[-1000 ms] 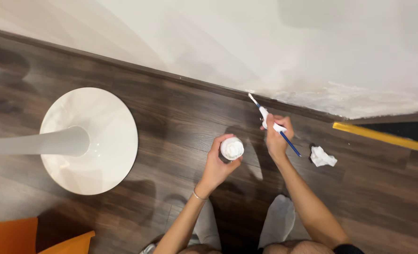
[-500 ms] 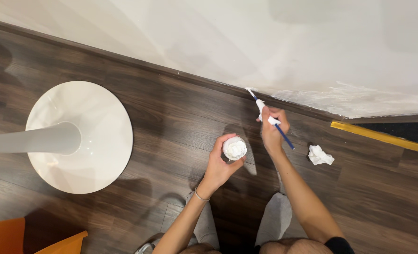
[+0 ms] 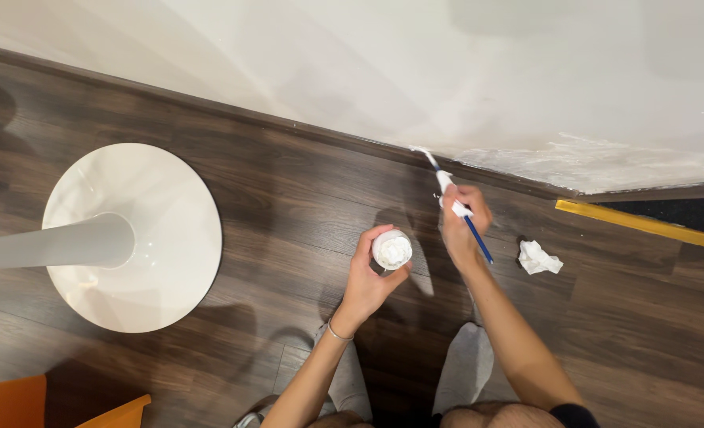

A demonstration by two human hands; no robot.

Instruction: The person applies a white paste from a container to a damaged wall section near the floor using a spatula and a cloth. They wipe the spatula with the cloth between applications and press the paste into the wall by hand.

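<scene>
1. Small round jar (image 3: pixel 392 250): held upright over the dark wood-plank floor (image 3: pixel 288 198), in front of the person's knees; its open mouth shows a white paste filling it nearly to the rim.
2. Left hand (image 3: pixel 365 279): fingers curled snugly about the jar's side from below, thumb on the near wall; a thin bracelet (image 3: pixel 338 333) circles the wrist.
3. Thin brush (image 3: pixel 453 200): blue handle, white-smeared along its upper half; the tip reaches the foot of the white wall (image 3: pixel 447 71), where the dark baseboard (image 3: pixel 344 141) runs.
4. Right hand (image 3: pixel 463 222): closed tightly about the brush's middle, fingers folded over the shaft, just right of the jar and apart from it.
5. Crumpled white tissue (image 3: pixel 539 257): lies on the floor just right of the right hand, not touching it.
6. Yellow strip (image 3: pixel 645 225): narrow, slanted, along the floor's edge at far right, beside a dark patch.
7. White round pedestal base (image 3: pixel 142 238): glossy, with its stem leaning toward the left edge; well apart from both hands.
8. Orange object (image 3: pixel 19 400): lower-left corner, only partly in view.
</scene>
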